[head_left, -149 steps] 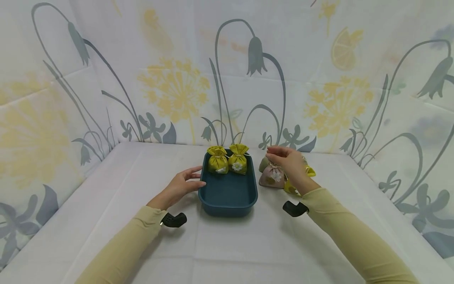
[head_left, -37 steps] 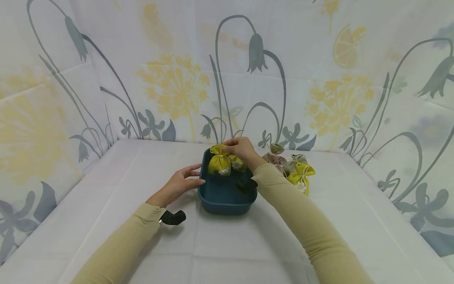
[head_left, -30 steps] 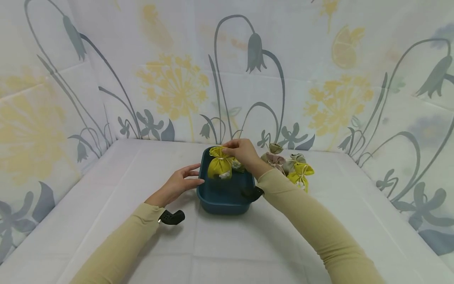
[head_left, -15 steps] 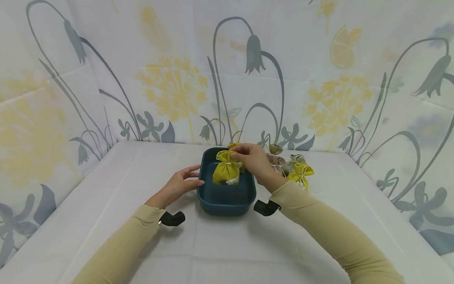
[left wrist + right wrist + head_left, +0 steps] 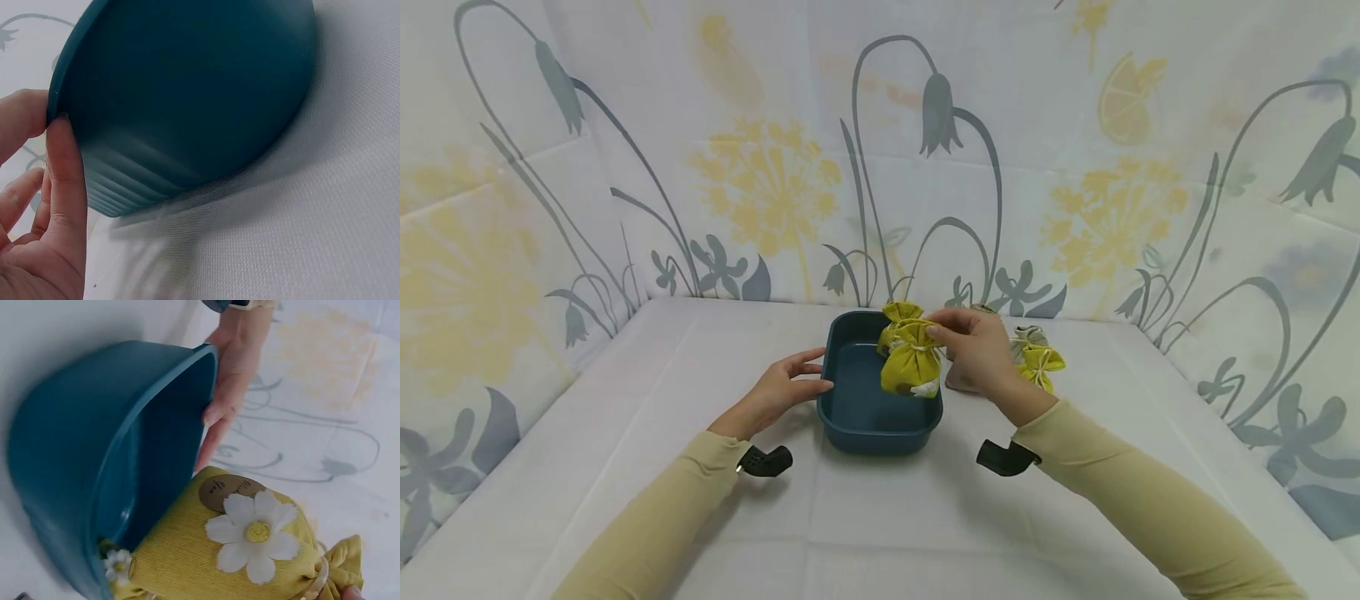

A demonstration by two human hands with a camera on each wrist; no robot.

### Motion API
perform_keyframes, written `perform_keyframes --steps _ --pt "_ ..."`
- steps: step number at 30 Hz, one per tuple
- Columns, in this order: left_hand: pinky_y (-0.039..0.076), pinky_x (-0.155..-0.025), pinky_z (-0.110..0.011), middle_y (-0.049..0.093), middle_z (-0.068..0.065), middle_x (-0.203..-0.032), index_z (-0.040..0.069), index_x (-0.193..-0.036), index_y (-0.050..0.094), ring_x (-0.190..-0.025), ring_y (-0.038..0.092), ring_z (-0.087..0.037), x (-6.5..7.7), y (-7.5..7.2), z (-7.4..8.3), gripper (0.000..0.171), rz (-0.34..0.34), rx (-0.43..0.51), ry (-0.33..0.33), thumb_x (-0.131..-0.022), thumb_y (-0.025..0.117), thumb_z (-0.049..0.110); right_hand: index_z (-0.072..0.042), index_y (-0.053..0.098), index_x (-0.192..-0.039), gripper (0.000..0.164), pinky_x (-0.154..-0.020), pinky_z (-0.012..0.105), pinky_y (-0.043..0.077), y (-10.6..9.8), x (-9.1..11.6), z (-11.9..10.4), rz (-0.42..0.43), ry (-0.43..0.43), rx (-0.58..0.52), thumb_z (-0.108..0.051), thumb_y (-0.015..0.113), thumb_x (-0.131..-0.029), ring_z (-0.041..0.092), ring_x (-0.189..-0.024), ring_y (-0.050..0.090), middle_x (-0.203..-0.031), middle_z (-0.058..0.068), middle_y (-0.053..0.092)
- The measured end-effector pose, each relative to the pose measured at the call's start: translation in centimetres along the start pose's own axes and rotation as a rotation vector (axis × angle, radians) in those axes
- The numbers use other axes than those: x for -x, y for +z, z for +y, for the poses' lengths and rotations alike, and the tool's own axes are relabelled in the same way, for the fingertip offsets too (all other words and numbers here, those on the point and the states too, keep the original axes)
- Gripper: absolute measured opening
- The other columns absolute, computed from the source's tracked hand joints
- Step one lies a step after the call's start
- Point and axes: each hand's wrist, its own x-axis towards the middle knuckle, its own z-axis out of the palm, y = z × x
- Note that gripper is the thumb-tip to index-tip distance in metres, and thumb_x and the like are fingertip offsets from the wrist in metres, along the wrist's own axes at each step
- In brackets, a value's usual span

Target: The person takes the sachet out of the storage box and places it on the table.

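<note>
My right hand pinches a yellow drawstring pouch by its gathered neck, above the right side of a dark teal plastic bin. In the right wrist view, a white daisy and a brown tag show on this held pouch. Behind it a second yellow pouch stands in the bin's far right corner, mostly hidden. The fingers of my left hand are spread against the bin's left side. In the left wrist view, its thumb and a fingertip touch the bin near the rim.
Right of the bin, partly behind my right hand, are more pouches: a pink one, a grey one and a yellow one. A patterned curtain hangs behind the white-covered table.
My right hand has lifted a yellow pouch from the bin's far left and carried it right, toward the bin's right side. Five seconds ago both yellow pouches stood in the bin. My left hand stays put.
</note>
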Motion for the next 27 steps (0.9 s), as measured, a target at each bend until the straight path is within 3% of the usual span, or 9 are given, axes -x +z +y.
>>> perform_keyframes --steps 6,11,18,27 --pt "0.047 -0.09 -0.037 0.045 -0.018 -0.13 0.014 -0.143 0.039 -0.105 0.056 -0.024 0.1 0.1 0.1 0.069 0.001 0.001 0.002 -0.082 0.072 0.012 0.011 0.062 -0.106 0.024 -0.067 0.016 0.048 -1.8 0.9 0.5 0.053 -0.019 -0.108 -0.007 0.062 -0.089 0.008 -0.08 0.057 -0.092 0.004 0.063" --pt "0.046 -0.091 -0.038 0.045 -0.019 -0.131 0.013 -0.143 0.039 -0.106 0.056 -0.025 0.2 0.1 0.3 0.069 0.002 0.002 0.002 -0.082 0.072 0.011 0.009 0.062 -0.108 0.027 -0.072 0.016 0.049 -3.4 1.5 0.9 0.082 0.028 -0.064 -0.012 0.062 -0.091 0.009 -0.084 0.056 -0.097 0.006 0.062" --pt "0.046 -0.092 -0.039 0.044 -0.019 -0.131 0.013 -0.143 0.039 -0.108 0.054 -0.026 0.4 0.0 0.3 0.069 0.008 -0.006 -0.002 -0.082 0.072 0.012 0.008 0.062 -0.108 0.026 -0.071 0.015 0.049 -4.7 2.1 1.9 0.113 0.018 0.01 -0.011 0.06 -0.092 0.008 -0.081 0.055 -0.093 0.005 0.061" --pt "0.046 -0.091 -0.039 0.045 -0.019 -0.13 0.013 -0.143 0.039 -0.108 0.054 -0.027 0.5 0.1 0.5 0.07 0.004 -0.005 -0.004 -0.082 0.073 0.012 0.01 0.061 -0.109 0.028 -0.069 0.016 0.048 -5.7 2.7 3.7 0.177 0.06 0.015 -0.011 0.061 -0.091 0.004 -0.079 0.054 -0.092 0.002 0.062"
